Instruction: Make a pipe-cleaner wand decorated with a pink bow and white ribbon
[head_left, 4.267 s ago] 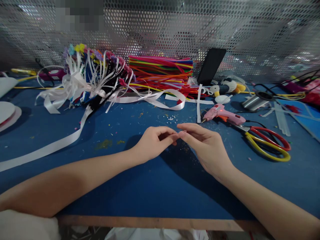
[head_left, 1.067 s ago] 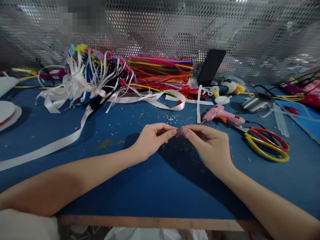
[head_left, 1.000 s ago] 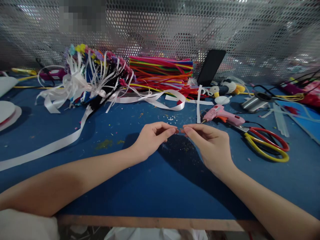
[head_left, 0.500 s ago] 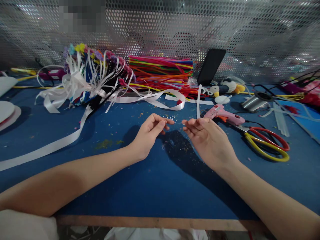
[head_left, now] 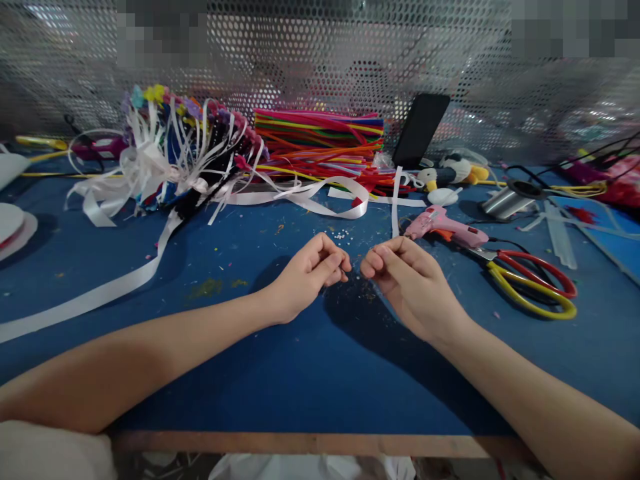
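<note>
We hold both bare hands over the blue work table [head_left: 295,393], facing each other, with a narrow gap between the fingertips. On our left hand [head_left: 306,277] the fingers curl inward and the thumb lies along the index finger. On our right hand [head_left: 414,283] the fingers are similarly bent and narrow, the thumb over the index finger. We cannot tell whether the tips of either hand meet or pinch anything tiny.

The small white beads [head_left: 341,235] lie scattered on the table just beyond our fingertips, nearest to the left hand. Just past the right hand are an upright-running white ribbon strip [head_left: 395,207] and a pink glue gun [head_left: 463,234], its nozzle near our knuckles. The scissors [head_left: 530,297] lie to the right of that hand, with one red and one yellow handle, blades toward the glue gun.

Farther back we see a stack of coloured pipe cleaners [head_left: 320,130], with a dark phone [head_left: 421,130] leaning to its right and a heap of white-ribboned pieces [head_left: 155,160] to its left.
</note>
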`<state>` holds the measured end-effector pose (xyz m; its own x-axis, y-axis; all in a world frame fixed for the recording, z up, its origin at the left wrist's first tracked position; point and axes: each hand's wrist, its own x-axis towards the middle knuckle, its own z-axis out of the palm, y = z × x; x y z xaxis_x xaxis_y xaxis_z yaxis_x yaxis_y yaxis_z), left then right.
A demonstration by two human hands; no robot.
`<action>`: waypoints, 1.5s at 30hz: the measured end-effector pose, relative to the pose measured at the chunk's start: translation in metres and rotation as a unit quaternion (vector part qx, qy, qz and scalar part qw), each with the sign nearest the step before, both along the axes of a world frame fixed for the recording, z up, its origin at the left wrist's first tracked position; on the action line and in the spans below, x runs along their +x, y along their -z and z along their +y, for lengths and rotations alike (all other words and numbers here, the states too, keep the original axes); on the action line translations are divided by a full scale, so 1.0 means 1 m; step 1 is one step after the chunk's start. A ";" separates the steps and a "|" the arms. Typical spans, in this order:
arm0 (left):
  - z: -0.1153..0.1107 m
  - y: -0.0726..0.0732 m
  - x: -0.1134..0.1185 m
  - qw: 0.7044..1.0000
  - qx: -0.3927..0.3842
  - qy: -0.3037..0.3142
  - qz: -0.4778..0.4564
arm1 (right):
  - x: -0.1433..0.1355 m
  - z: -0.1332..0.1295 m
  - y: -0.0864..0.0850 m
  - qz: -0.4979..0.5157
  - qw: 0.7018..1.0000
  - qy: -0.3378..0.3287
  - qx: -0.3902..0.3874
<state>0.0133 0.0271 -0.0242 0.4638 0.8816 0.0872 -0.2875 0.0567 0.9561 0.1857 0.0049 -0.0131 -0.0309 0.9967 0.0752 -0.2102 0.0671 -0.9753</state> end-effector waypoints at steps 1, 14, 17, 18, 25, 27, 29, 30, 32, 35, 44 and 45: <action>0.000 0.000 0.000 1.000 0.008 0.008 0.011 | -0.001 -0.001 0.000 -0.011 1.000 0.003 0.009; -0.003 -0.004 -0.005 0.988 -0.031 0.135 0.067 | 0.001 -0.004 0.003 -0.110 0.993 0.012 0.052; -0.002 -0.004 -0.005 0.987 -0.052 0.138 0.065 | 0.000 -0.004 0.005 -0.120 0.992 0.007 0.033; -0.002 -0.004 -0.005 0.988 -0.058 0.129 0.058 | 0.001 -0.004 0.006 -0.129 0.991 0.015 0.029; 0.001 -0.001 -0.003 0.997 -0.073 0.006 -0.013 | 0.000 -0.009 0.000 -0.247 0.957 0.088 0.124; 0.001 -0.001 -0.002 0.997 -0.074 -0.007 -0.018 | -0.001 -0.013 -0.004 -0.309 0.930 0.078 0.183; 0.000 -0.001 -0.002 0.998 -0.067 -0.009 -0.009 | -0.003 -0.016 -0.006 -0.362 0.899 0.079 0.232; -0.001 -0.002 -0.002 0.998 -0.061 -0.008 0.001 | -0.003 -0.016 -0.007 -0.383 0.887 0.084 0.245; -0.002 -0.002 -0.001 0.999 -0.049 -0.001 0.019 | -0.004 -0.017 -0.006 -0.408 0.872 0.097 0.254; -0.003 -0.003 0.000 0.999 -0.039 0.003 0.034 | -0.004 -0.016 -0.003 -0.415 0.869 0.094 0.251; -0.001 -0.004 -0.002 0.997 -0.071 -0.030 -0.008 | -0.004 -0.013 0.002 -0.242 0.953 0.025 0.181; -0.001 -0.004 -0.002 0.996 -0.079 -0.029 -0.018 | -0.005 -0.013 0.002 -0.206 0.963 0.011 0.172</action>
<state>0.0112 0.0265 -0.0197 0.4101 0.9112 -0.0396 -0.3279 0.1878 0.9259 0.1808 -0.0079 -0.0151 -0.1081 0.9158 0.3867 0.1953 0.4010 -0.8950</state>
